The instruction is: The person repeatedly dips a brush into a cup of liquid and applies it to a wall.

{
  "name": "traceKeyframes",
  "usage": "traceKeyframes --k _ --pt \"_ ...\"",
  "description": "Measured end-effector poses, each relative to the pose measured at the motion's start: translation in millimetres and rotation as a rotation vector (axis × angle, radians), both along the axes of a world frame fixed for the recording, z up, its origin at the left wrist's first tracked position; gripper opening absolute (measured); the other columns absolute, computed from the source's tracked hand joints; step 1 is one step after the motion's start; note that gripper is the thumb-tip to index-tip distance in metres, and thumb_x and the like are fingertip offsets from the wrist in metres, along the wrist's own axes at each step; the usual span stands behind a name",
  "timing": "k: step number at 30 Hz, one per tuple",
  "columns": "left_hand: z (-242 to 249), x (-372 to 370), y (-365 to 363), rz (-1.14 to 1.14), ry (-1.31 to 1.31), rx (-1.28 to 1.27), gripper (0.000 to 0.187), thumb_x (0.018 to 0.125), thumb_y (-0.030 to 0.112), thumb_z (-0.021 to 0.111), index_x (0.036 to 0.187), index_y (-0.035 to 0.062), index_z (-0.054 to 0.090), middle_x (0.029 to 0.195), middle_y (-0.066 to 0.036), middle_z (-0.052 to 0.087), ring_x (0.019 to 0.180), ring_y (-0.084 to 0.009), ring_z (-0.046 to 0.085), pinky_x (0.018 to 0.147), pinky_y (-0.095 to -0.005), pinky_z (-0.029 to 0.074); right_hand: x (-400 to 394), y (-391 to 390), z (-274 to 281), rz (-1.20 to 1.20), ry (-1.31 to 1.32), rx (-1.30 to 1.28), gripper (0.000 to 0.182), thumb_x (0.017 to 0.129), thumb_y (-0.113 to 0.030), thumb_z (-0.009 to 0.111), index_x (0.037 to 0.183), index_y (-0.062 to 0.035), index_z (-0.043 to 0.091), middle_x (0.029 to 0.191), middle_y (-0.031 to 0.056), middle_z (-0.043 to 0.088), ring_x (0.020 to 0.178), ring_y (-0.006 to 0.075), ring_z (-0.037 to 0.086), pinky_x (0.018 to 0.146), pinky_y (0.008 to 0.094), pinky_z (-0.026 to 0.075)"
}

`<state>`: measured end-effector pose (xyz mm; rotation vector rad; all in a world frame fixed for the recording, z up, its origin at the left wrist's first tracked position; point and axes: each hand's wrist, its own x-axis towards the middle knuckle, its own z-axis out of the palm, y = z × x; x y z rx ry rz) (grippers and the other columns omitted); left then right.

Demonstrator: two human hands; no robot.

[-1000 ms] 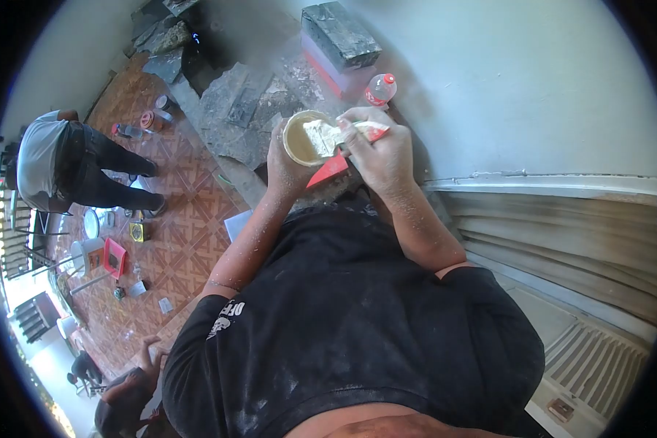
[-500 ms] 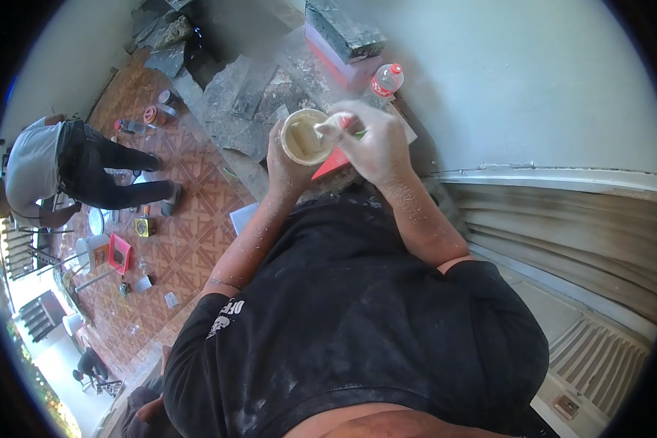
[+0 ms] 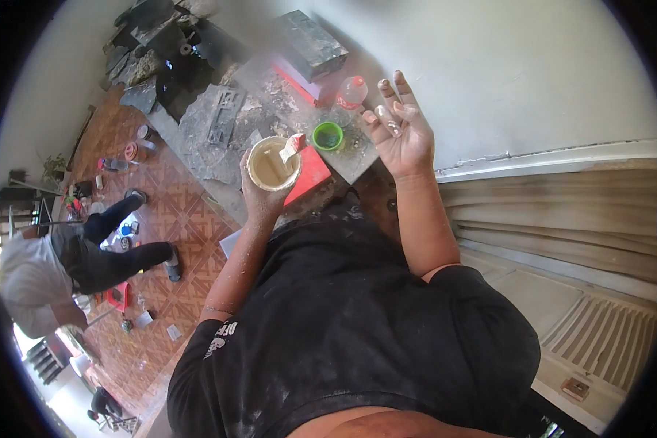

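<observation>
Left of the green cup we grip a round tub of putty in our left hand, mouth facing up, a putty knife leaning out toward the cup. Right of it, our right hand hangs open, fingers spread, holding nothing.

The right hand is raised with fingers spread, nothing in it, with the bare wall right behind it and open air to its left. Between it and the left hand, which grips a tub with a scraper standing in it, lies a gap over the surface. In that gap stand a green cup and, farther back, a bottle; a red board lies just beside the tub. Dark slabs crowd the far side.
</observation>
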<state>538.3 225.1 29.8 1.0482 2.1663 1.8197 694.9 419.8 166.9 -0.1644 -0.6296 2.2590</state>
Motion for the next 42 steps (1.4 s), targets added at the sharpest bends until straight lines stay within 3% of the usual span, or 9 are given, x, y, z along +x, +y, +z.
traceKeyframes --k 6,13,20,25,29,32,36,38,42 --pt "10.3 14.4 7.0 -0.100 -0.021 -0.001 0.084 0.068 0.017 0.092 0.134 0.0004 0.041 0.128 -0.014 0.059 0.118 -0.0235 0.059 0.102 -0.0372 0.046 12.0 -3.2 -4.6 -0.024 -0.035 0.086 0.056 0.084 -0.002 0.055 0.138 -0.0094 0.045 0.127 0.0085 0.054 0.060 0.0089 0.047 0.085 0.0364 0.048" --pt "1.6 17.9 28.5 -0.139 -0.056 0.123 0.087 0.067 0.011 0.092 0.136 0.0010 0.039 0.128 -0.014 0.058 0.118 -0.0247 0.059 0.102 -0.0398 0.047 65.3 64.1 9.3 -0.498 -0.439 0.401 0.055 0.087 -0.019 0.064 0.135 -0.0028 0.045 0.130 0.0097 0.048 0.111 0.0308 0.057 0.083 0.0391 0.050" --pt "-0.9 24.4 45.7 -0.147 -0.083 0.018 0.080 0.068 0.014 0.090 0.133 0.0012 0.043 0.125 -0.013 0.058 0.117 -0.0242 0.058 0.102 -0.0384 0.046 183.7 225.4 6.3 -0.788 -0.555 0.505 0.028 0.093 -0.011 0.057 0.119 -0.0010 0.053 0.119 0.0139 0.061 0.116 0.0281 0.059 0.088 0.0394 0.050" --pt "21.3 31.9 72.0 -0.193 -0.153 0.070 0.081 0.068 0.013 0.090 0.134 0.0013 0.043 0.127 -0.014 0.057 0.118 -0.0239 0.058 0.102 -0.0382 0.046 193.9 224.9 -1.5 -0.949 -0.690 0.737 0.024 0.092 -0.010 0.059 0.114 -0.0002 0.055 0.121 0.0163 0.062 0.116 0.0270 0.060 0.086 0.0370 0.052" --pt "11.1 30.5 89.2 -0.226 -0.174 0.100 0.083 0.068 0.013 0.090 0.135 0.0012 0.042 0.127 -0.013 0.057 0.118 -0.0244 0.058 0.102 -0.0381 0.047 199.6 237.9 -10.4 -1.251 -0.574 0.314 0.021 0.088 -0.008 0.061 0.107 0.0013 0.063 0.113 0.0141 0.062 0.115 0.0208 0.059 0.084 0.0357 0.053" --pt "26.0 26.4 115.9 -0.338 -0.085 0.076 0.082 0.068 0.013 0.091 0.134 0.0010 0.044 0.129 -0.014 0.057 0.118 -0.0237 0.058 0.101 -0.0380 0.047 158.2 208.8 4.9 -1.170 -0.629 0.643 0.021 0.089 -0.011 0.059 0.108 -0.0002 0.061 0.112 0.0090 0.062 0.108 0.0195 0.059 0.085 0.0334 0.051" --pt "72.5 37.2 143.7 -0.409 -0.130 0.136 0.073 0.068 0.014 0.091 0.129 0.0003 0.053 0.125 -0.013 0.061 0.114 -0.0231 0.061 0.100 -0.0373 0.048 75.4 120.1 13.8 -0.338 -0.823 1.102 0.056 0.091 -0.049 0.066 0.122 -0.0031 0.060 0.117 0.0075 0.061 0.107 0.0153 0.054 0.094 0.0315 0.046" --pt "81.9 33.1 162.4 -0.515 -0.065 0.147 0.077 0.068 0.019 0.091 0.131 0.0006 0.052 0.127 -0.014 0.060 0.118 -0.0261 0.059 0.101 -0.0386 0.047 52.2 89.4 33.0 -0.292 -1.021 1.571 0.055 0.088 -0.051 0.068 0.123 -0.0076 0.064 0.107 0.0119 0.068 0.095 0.0239 0.065 0.086 0.0349 0.051" --pt "94.9 41.8 188.2 -0.413 0.056 0.163 0.071 0.069 0.022 0.090 0.127 0.0010 0.055 0.125 -0.016 0.061 0.118 -0.0297 0.060 0.099 -0.0404 0.048 22.7 82.5 47.2 -0.392 -1.120 1.572 0.031 0.090 -0.037 0.067 0.091 -0.0066 0.073 0.081 0.0128 0.071 0.073 0.0317 0.070 0.066 0.0396 0.054"
